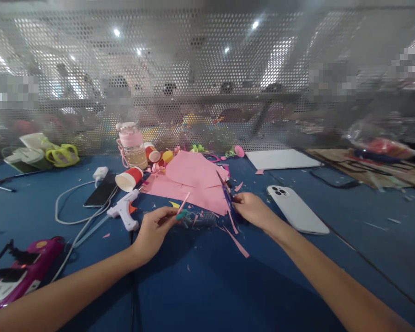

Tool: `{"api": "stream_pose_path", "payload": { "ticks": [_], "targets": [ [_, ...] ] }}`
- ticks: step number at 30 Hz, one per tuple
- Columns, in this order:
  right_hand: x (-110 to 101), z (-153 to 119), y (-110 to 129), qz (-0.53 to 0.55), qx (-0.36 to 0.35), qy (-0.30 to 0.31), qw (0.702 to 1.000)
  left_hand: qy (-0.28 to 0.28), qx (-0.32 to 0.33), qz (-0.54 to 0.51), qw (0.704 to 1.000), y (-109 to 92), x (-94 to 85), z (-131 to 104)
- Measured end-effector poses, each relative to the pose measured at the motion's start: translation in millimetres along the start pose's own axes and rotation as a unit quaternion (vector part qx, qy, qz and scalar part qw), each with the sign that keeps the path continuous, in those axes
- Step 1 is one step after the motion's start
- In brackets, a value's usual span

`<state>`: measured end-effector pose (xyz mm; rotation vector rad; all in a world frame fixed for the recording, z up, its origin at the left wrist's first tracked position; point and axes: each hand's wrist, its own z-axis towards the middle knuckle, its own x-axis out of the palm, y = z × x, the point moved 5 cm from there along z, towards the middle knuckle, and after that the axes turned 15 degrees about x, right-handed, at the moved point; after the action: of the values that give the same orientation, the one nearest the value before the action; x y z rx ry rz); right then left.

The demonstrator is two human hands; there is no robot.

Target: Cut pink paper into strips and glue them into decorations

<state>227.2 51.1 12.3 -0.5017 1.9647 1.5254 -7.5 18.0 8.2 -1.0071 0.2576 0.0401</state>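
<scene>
Between the thumb and fingers of my left hand (156,233) is a narrow pink paper strip (183,203), tilted up to the right. Closed around the handles of blue scissors (227,193), my right hand (251,210) rests by the right edge of the pink paper sheets (193,177). The scissor blades point away from me, over the paper. Loose pink offcuts (240,244) lie below the scissors. A clear plastic piece (204,219) sits on the table between my hands, with small scraps around it.
A white glue gun (126,210), red paper cup (129,179), black phone (100,191) and pink-lidded bottle (131,145) stand or lie left. A magenta power strip (31,267) is nearer. Right are a white phone (297,210) and white sheet (281,159). Perforated metal panel (193,60) stands behind.
</scene>
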Motion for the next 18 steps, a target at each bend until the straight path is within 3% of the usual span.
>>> {"api": "stream_pose_path", "payload": {
  "ticks": [4, 8, 13, 18],
  "targets": [
    [5.8, -11.3, 14.5, 0.179, -0.068, 0.024, 0.981, -0.016, 0.005, 0.020, 1.000, -0.9, -7.6, 7.3],
    [-0.4, -29.2, 29.8, 0.389, -0.153, 0.077, 0.905, -0.046, 0.014, 0.019, 0.999, -3.5, -15.5, 15.6],
    [-7.3, -35.8, 36.1, 0.430, -0.161, 0.088, 0.884, -0.046, 0.054, 0.081, 0.994, -16.4, -20.5, 22.2],
    [-4.1, -35.4, 33.2, 0.431, -0.128, 0.077, 0.890, -0.015, 0.117, 0.160, 0.980, -31.5, -21.2, 24.9]
  ]
}}
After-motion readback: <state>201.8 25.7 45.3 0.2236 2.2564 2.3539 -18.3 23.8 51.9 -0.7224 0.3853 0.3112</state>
